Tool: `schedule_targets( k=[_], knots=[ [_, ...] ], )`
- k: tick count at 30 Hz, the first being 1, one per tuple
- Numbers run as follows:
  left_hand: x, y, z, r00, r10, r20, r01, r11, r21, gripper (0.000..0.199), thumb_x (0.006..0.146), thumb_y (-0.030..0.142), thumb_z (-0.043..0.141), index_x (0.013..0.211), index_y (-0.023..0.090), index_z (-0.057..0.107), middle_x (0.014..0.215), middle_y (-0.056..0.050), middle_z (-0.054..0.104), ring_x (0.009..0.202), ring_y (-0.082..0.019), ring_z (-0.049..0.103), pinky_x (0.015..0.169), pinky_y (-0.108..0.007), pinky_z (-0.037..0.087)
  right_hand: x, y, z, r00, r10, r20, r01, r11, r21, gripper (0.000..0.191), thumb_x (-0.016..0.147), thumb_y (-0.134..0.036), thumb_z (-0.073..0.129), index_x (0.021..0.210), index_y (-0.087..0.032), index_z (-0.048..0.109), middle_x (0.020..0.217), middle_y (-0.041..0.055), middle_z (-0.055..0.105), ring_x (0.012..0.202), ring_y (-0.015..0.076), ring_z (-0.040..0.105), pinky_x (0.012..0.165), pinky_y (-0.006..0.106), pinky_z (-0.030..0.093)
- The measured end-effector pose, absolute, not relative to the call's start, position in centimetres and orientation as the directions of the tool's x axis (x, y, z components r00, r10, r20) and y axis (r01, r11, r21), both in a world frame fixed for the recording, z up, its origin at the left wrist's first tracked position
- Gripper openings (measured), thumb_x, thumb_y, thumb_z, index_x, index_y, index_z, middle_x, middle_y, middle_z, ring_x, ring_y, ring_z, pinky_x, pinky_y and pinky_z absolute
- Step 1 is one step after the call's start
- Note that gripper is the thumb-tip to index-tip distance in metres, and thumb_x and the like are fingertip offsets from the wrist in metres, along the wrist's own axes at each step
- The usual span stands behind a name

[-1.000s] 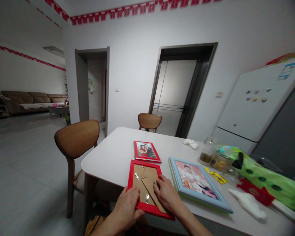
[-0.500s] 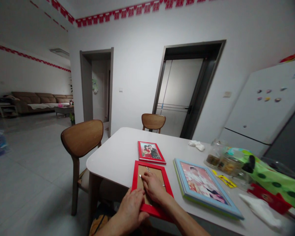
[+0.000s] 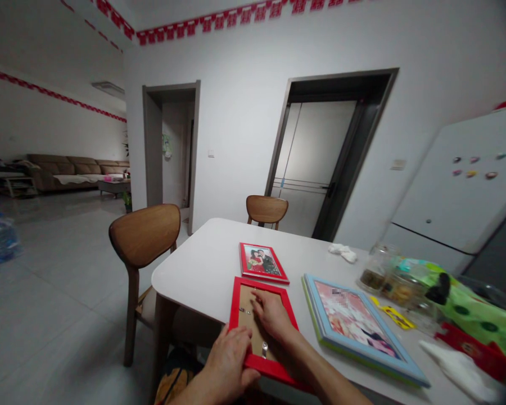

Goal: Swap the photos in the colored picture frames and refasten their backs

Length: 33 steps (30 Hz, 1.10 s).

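Observation:
A red photo frame [image 3: 237, 298] lies face down at the table's near edge, its tan backing board [image 3: 247, 322] up. My left hand [image 3: 230, 357] grips the frame's near left corner, fingers on the front edge and thumb along the lower side. My right hand [image 3: 274, 318] is over the board, fingers bent and slightly apart, fingertips close to the metal clip at the far edge. I see nothing held in it. A small metal clip [image 3: 242, 309] shows at the left edge and a metal hanger [image 3: 265, 349] on the near part of the board.
A second red frame with a photo [image 3: 263, 263] lies just beyond. To the right are stacked blue and green frames [image 3: 316, 315], glass jars [image 3: 377, 270], a yellow item [image 3: 396, 316], crumpled tissue [image 3: 342, 252] and a green bag [image 3: 468, 306]. Wooden chairs [image 3: 147, 233] stand around the table [image 3: 202, 264].
My right hand has shifted a little toward the frame's far edge and uncovered the hanger. My left hand keeps its hold. The whole view has swung slightly left.

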<state>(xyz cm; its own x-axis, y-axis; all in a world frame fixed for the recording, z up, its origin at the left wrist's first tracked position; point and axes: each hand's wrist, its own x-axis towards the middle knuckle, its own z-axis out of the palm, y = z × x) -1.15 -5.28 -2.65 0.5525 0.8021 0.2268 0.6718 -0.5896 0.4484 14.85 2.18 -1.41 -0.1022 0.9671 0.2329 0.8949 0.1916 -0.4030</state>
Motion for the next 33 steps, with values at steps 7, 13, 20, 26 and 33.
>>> schedule_targets(
  k=[7, 13, 20, 26, 33],
  knots=[
    [-1.0, -6.1, -3.3, 0.544, 0.815, 0.198, 0.681, -0.567, 0.463, 0.062, 0.064, 0.032, 0.062, 0.119, 0.013, 0.041, 0.122, -0.011, 0.047, 0.114, -0.024, 0.039, 0.102, -0.04, 0.02, 16.1, 5.5, -2.1, 0.131, 0.974, 0.185, 0.927, -0.054, -0.371, 0.024, 0.074, -0.03, 0.043, 0.074, -0.016, 0.063, 0.076, 0.0091, 0.065, 0.073, 0.019, 0.058, 0.061, 0.027, 0.037],
    [-1.2, -6.3, -2.9, 0.526, 0.828, 0.197, 0.711, -0.554, 0.433, 0.059, 0.065, 0.028, 0.061, 0.118, 0.011, 0.043, 0.122, -0.012, 0.047, 0.114, -0.023, 0.04, 0.102, -0.04, 0.023, 15.0, 6.1, -2.5, 0.275, 0.945, 0.179, 0.898, -0.186, -0.399, 0.026, 0.074, -0.027, 0.042, 0.084, -0.012, 0.06, 0.087, 0.0153, 0.063, 0.081, 0.0231, 0.057, 0.064, 0.03, 0.038],
    [0.6, -6.2, -2.0, 0.639, 0.747, 0.186, 0.695, -0.664, 0.276, 0.051, 0.063, 0.022, 0.058, 0.112, 0.015, 0.049, 0.128, -0.012, 0.038, 0.119, -0.028, 0.032, 0.099, -0.05, 0.022, 15.6, 5.7, -1.5, 0.285, 0.937, 0.204, 0.81, -0.121, -0.574, 0.016, 0.069, -0.025, 0.05, 0.072, -0.014, 0.061, 0.078, 0.0108, 0.065, 0.076, 0.0184, 0.058, 0.066, 0.026, 0.038],
    [3.3, -5.5, -2.5, 0.657, 0.737, 0.155, 0.685, -0.67, 0.285, 0.04, 0.074, 0.007, 0.035, 0.11, 0.014, 0.051, 0.128, -0.012, 0.039, 0.118, -0.023, 0.034, 0.095, -0.039, 0.032, 18.4, 2.8, 1.1, 0.25, 0.934, 0.256, 0.628, 0.045, -0.777, 0.022, 0.069, -0.028, 0.047, 0.08, -0.015, 0.062, 0.082, 0.0055, 0.066, 0.077, 0.015, 0.057, 0.07, 0.023, 0.04],
    [1.1, -4.3, 1.9, 0.287, 0.833, 0.473, 0.373, -0.552, 0.746, 0.035, 0.067, 0.011, 0.043, 0.101, 0.017, 0.05, 0.113, -0.01, 0.054, 0.104, -0.023, 0.049, 0.09, -0.039, 0.037, 20.3, -2.6, 1.8, 0.398, 0.912, 0.1, 0.275, -0.014, -0.961, 0.044, 0.074, -0.04, 0.036, 0.105, -0.011, 0.046, 0.1, 0.0138, 0.06, 0.08, 0.0181, 0.059, 0.061, 0.028, 0.046]
  ],
)
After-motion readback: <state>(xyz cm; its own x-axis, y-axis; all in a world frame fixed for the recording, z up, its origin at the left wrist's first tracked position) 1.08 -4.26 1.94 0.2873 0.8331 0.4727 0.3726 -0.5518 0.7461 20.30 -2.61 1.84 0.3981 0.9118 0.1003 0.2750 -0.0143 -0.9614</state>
